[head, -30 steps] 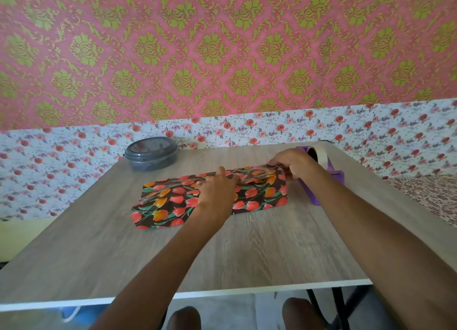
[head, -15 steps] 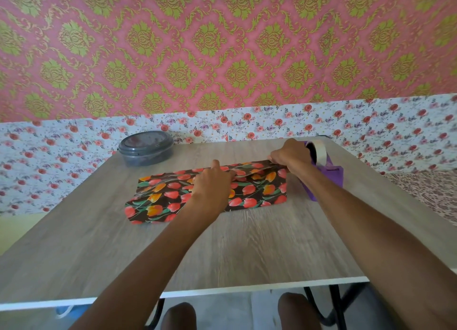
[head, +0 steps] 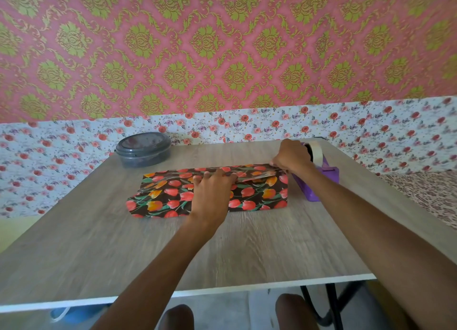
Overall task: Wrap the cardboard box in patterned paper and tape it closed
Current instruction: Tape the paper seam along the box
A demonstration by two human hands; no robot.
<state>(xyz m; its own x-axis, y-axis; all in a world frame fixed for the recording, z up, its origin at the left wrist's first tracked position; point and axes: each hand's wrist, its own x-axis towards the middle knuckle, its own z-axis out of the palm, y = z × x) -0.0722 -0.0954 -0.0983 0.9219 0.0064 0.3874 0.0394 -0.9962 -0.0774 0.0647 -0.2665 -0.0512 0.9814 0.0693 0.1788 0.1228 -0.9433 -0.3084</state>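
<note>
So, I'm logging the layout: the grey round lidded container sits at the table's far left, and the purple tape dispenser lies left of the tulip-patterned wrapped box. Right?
One slip: the head view shows the purple tape dispenser right of the tulip-patterned wrapped box. The grey round lidded container is indeed far left.

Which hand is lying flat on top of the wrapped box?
The left hand, fingers spread on the box; the right hand pinches a tape strip at the far corner by the tape dispenser.

Flat box [head: 257,198] wrapped in black tulip-print paper [head: 160,193] lies just beside purple tape dispenser [head: 327,178].
</note>
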